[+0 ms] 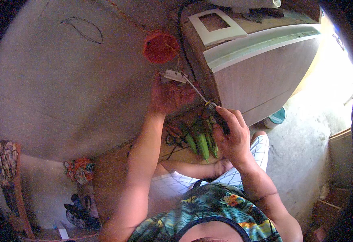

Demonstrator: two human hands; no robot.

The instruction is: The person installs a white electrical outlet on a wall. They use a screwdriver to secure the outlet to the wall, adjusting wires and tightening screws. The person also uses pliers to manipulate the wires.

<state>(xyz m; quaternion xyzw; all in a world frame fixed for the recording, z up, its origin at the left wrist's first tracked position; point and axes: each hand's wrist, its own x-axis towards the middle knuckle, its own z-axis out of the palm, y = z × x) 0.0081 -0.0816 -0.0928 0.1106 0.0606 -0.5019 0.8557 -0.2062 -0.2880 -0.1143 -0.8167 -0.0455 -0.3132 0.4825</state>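
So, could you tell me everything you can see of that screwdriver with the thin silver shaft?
The screwdriver has a long, straight, metallic-looking shaft, a yellowish collar and a dark handle, partly hidden by the right hand gripping it. It slants up and leftward in the picture, its tip at the white, rectangular, plastic-looking fitting held in the left hand. Whether the tip sits in a screw is too small to tell.

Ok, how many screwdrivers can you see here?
1. The screwdriver is in the right hand, its tip at the white fitting held in the left hand. Others may be hidden in the clutter.
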